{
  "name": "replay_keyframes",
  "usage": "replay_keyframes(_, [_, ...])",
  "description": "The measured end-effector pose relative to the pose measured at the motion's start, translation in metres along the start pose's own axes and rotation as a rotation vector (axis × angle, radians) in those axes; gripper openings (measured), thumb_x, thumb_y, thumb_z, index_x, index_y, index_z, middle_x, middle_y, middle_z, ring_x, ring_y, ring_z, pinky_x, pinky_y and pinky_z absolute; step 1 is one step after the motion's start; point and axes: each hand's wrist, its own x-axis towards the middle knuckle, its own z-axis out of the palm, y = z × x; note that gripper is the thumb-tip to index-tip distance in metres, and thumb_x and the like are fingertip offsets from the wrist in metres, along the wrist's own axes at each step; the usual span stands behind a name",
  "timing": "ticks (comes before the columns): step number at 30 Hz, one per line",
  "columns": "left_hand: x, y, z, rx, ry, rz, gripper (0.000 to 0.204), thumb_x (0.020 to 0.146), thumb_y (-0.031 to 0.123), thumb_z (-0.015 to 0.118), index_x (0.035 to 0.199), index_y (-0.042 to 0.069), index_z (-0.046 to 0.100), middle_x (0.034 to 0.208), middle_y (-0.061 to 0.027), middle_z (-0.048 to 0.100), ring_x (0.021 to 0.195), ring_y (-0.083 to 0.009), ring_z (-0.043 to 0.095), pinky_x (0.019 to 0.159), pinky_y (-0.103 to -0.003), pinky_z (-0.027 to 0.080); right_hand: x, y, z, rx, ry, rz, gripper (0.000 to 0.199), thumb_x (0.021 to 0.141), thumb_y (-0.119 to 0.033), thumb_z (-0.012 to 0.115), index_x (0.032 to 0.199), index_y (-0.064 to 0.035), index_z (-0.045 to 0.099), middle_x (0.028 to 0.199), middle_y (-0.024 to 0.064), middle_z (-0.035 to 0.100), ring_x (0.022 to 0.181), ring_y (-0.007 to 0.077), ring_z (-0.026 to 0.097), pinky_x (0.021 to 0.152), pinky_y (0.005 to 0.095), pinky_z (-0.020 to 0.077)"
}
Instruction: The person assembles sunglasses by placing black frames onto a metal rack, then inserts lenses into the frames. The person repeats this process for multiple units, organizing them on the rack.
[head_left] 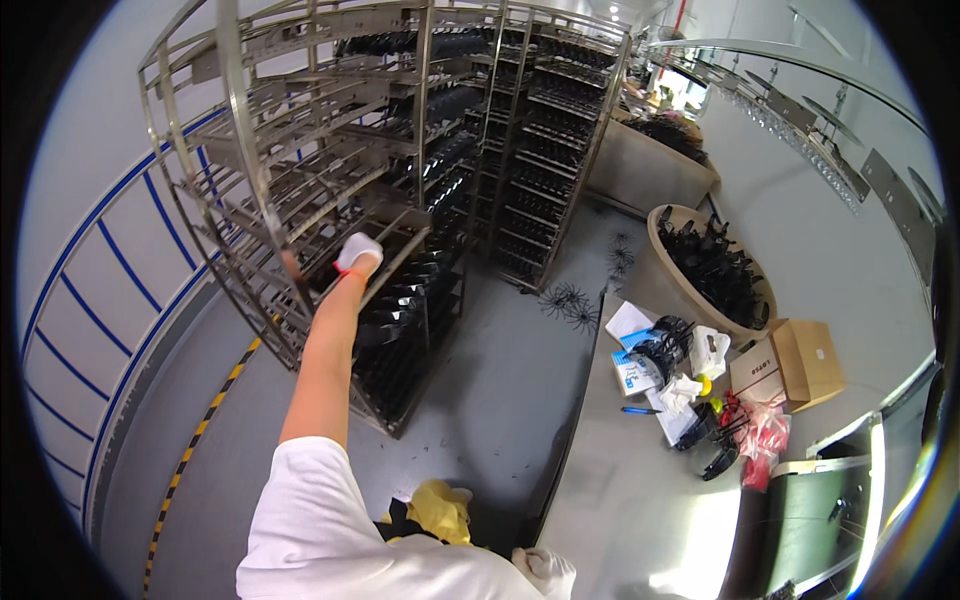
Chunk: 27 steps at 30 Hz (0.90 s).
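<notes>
- A grey bench point(640, 500) is seen at the right, its long left edge running beside a dark grey floor point(500, 400) scattered with small black bits.
- The room is bounded at the left by a pale wall with blue lines point(110, 290); a yellow-and-black striped line point(195, 440) is painted on the floor along it.
- A tall metal rack point(300, 180) of tiered shelves is stood on the floor at the left, with a second rack point(550, 140) behind it; black parts point(410, 300) are stacked on many shelves.
- The left hand point(357, 253), gloved in white, is stretched out on a bare forearm and laid on a shelf edge of the near rack, about mid-height. Its fingers are curled over the edge; what, if anything, is gripped cannot be told.
- The right hand point(545, 570), also gloved, is held low at the near edge of the bench, close to the body. Whether its fingers are spread or closed cannot be told.
- A round tub point(665, 260) filled with black parts is placed at the far end of the bench.
- Near the bench's right edge an open cardboard box point(790, 365), papers point(635, 350), a blue pen point(640, 410), white cloths point(690, 375) and red bags point(765, 440) are crowded together.
- Two black spoked pieces point(572, 305) are left on the floor by the bench's far left corner.
</notes>
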Motion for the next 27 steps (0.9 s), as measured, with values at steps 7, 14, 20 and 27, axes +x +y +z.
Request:
replay_keyframes(7, [0.062,-0.028,0.019,-0.098,0.328,-0.259,0.041,0.078,0.035,0.077,0.103,0.003,0.068,0.087,-0.0078,0.071,0.085,-0.0270,0.067,0.081,-0.040,0.053,-0.003,0.004,0.003,-0.209,-0.100,0.292,0.020,0.089,-0.029,0.065,0.081,-0.0115,0.070,0.080,0.0079,0.070,0.068,0.0275,0.067,0.059,0.0419,0.0519])
replay_keyframes(14, [0.166,-0.064,-0.010,-1.472,0.461,0.568,0.036,0.093,0.011,0.058,0.126,-0.003,0.061,0.123,-0.0161,0.067,0.108,-0.0273,0.064,0.097,-0.036,0.050,0.012,-0.003,0.009,-0.199,-0.159,0.203,0.024,0.089,-0.031,0.066,0.074,-0.0129,0.066,0.071,0.0039,0.066,0.058,0.0237,0.065,0.048,0.0383,0.0498])
replay_keyframes(20, [0.125,-0.051,-0.072,-0.667,0.835,0.389,0.035,0.095,0.017,0.061,0.123,-0.005,0.060,0.118,-0.0175,0.067,0.102,-0.0293,0.065,0.089,-0.040,0.052,0.029,0.021,0.021,-0.422,-0.231,-0.159,0.036,0.093,-0.039,0.058,0.067,-0.0145,0.065,0.055,0.0053,0.056,0.049,0.0241,0.061,0.039,0.0382,0.0481])
replay_keyframes(27, [0.006,0.033,-0.070,-0.629,0.721,0.222,0.035,0.096,0.028,0.064,0.112,-0.003,0.063,0.106,-0.0190,0.069,0.092,-0.0348,0.065,0.081,-0.044,0.051,0.016,-0.011,0.021,-0.298,-0.241,0.003,0.013,0.092,-0.027,0.059,0.094,-0.0176,0.068,0.073,0.0069,0.063,0.060,0.0270,0.063,0.051,0.0404,0.0504])
